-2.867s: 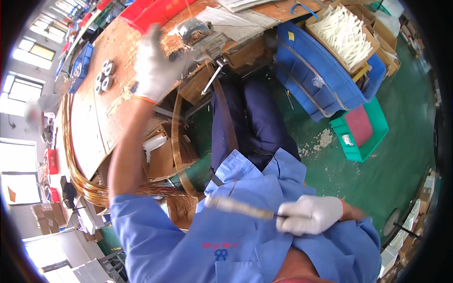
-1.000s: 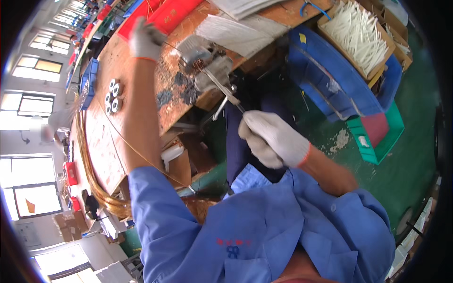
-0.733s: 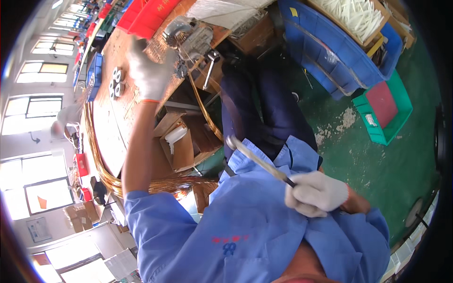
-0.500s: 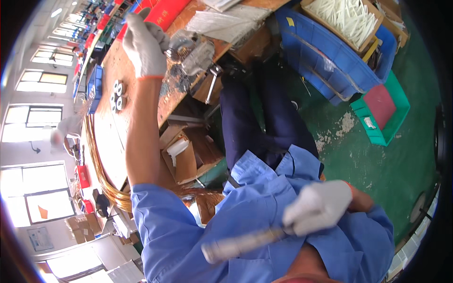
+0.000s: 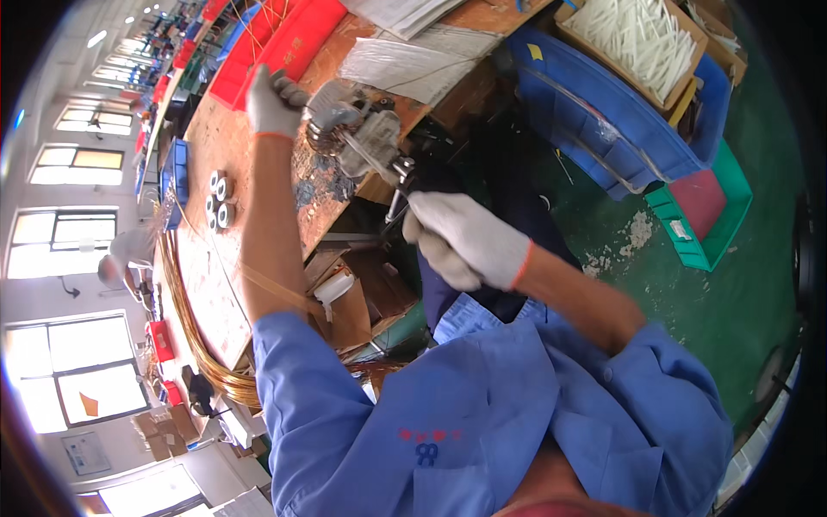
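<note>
Tool: slim pale bar (image 5: 366, 156), upper centre of the frame, slanting up and left to the round metal part (image 5: 332, 116) with coppery strands; that slope seems to bring its tip to the strands.
Right hand (image 5: 469, 237): centre of the frame, fingers clamped on the bar's near end, probably for firm control.
Left hand (image 5: 276, 102): upper left, just beside the part; fingers curled, but on what, I cannot tell; perhaps steadying.
Grey clamp (image 5: 379, 138): at the edge of the counter (image 5: 226, 144), apparently holding the part within easy reach.
</note>
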The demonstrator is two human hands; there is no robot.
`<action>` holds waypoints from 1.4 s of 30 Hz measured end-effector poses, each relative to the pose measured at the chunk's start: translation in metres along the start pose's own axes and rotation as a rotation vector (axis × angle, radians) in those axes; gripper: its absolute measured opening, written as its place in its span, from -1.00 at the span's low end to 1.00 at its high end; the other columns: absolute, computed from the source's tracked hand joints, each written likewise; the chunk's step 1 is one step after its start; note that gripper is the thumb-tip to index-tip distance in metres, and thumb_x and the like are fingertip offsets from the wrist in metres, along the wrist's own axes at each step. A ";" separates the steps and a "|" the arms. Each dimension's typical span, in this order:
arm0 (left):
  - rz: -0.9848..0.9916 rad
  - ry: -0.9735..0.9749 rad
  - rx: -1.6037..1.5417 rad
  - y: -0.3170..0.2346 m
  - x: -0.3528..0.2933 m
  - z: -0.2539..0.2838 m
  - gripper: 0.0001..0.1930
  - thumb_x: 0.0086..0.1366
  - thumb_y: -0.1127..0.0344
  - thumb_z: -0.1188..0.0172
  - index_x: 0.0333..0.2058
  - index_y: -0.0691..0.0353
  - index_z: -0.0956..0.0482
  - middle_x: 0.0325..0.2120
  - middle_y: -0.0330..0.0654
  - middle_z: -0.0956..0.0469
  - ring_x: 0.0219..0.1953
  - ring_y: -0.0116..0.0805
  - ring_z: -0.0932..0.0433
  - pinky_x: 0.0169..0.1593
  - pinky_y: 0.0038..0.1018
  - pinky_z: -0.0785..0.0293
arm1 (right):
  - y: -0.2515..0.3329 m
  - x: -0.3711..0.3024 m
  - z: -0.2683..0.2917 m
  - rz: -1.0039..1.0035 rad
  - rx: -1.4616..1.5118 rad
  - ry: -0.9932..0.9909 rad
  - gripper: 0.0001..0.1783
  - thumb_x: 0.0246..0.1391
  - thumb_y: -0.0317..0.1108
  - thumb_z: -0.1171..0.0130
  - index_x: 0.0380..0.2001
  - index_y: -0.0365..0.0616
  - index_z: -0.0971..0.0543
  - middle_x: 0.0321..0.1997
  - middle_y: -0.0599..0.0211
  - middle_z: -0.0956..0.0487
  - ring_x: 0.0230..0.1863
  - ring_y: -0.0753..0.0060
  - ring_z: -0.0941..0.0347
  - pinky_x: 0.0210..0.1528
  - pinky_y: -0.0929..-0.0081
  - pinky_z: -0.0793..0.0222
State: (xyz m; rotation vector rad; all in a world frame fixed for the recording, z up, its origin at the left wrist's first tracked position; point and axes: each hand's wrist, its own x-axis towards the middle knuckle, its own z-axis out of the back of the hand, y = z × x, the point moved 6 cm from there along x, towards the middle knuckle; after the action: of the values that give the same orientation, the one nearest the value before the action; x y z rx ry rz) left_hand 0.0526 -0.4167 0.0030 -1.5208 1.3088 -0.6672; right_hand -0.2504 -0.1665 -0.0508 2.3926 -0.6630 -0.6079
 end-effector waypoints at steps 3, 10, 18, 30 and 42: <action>-0.232 -0.219 0.114 -0.030 -0.056 0.019 -0.50 0.37 -0.14 -0.33 -0.23 0.26 -0.46 -0.46 -0.15 -0.49 -0.45 -0.25 -0.48 -0.31 -0.30 -0.47 | -0.043 -0.079 0.012 -0.124 0.169 0.051 -0.60 0.55 -0.06 0.14 -0.27 -0.10 -0.50 -0.66 0.43 -0.40 -0.79 0.55 -0.28 -0.75 0.46 -0.13; -1.442 0.036 1.472 0.035 -0.239 -0.093 -0.31 0.32 0.17 -0.38 0.32 0.37 -0.40 -0.16 -0.08 -0.61 -0.18 -0.26 -0.64 -0.01 -0.31 -0.65 | -0.071 -0.265 0.029 -0.089 -0.533 0.548 -0.69 0.49 -0.19 0.02 -0.07 -0.16 -0.62 -0.61 0.42 -0.49 -0.56 0.52 -0.49 -0.51 0.48 -0.37; -0.491 -0.022 0.307 -0.044 -0.094 -0.103 -0.54 0.59 0.03 0.02 -0.04 0.40 -0.59 -0.69 -0.45 -0.06 -0.71 -0.61 0.00 -0.63 -0.53 0.07 | -0.027 -0.084 0.016 0.027 -0.069 0.130 -0.55 0.55 -0.08 0.13 -0.31 -0.20 -0.52 -0.75 0.47 -0.40 -0.85 0.62 -0.22 -0.74 0.58 -0.14; -0.220 -0.142 0.390 0.031 -0.004 -0.051 -0.54 0.59 0.03 0.03 0.22 0.26 -0.49 -0.53 -0.30 -0.23 -0.65 -0.50 -0.17 -0.60 -0.49 -0.16 | 0.016 0.079 0.017 0.090 0.200 0.079 -0.58 0.55 0.02 0.14 -0.26 -0.04 -0.49 -0.51 0.61 -0.36 -0.69 0.73 -0.17 -0.72 0.63 -0.06; -1.113 -0.412 0.762 -0.006 -0.141 -0.022 -0.29 0.60 -0.19 0.22 0.08 0.41 -0.66 -0.14 -0.02 -0.62 -0.13 -0.25 -0.64 0.01 -0.34 -0.60 | -0.082 -0.097 0.032 -0.336 0.454 0.370 -0.54 0.52 0.18 0.16 -0.25 0.12 -0.50 -0.68 0.55 -0.25 -0.76 0.57 -0.17 -0.75 0.35 -0.09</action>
State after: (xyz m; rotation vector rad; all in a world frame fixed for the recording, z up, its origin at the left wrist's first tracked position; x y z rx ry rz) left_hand -0.0021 -0.2910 0.0422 -1.4944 -0.2341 -1.2540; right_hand -0.3176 -0.0652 -0.0997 2.9673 -0.2538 -0.1337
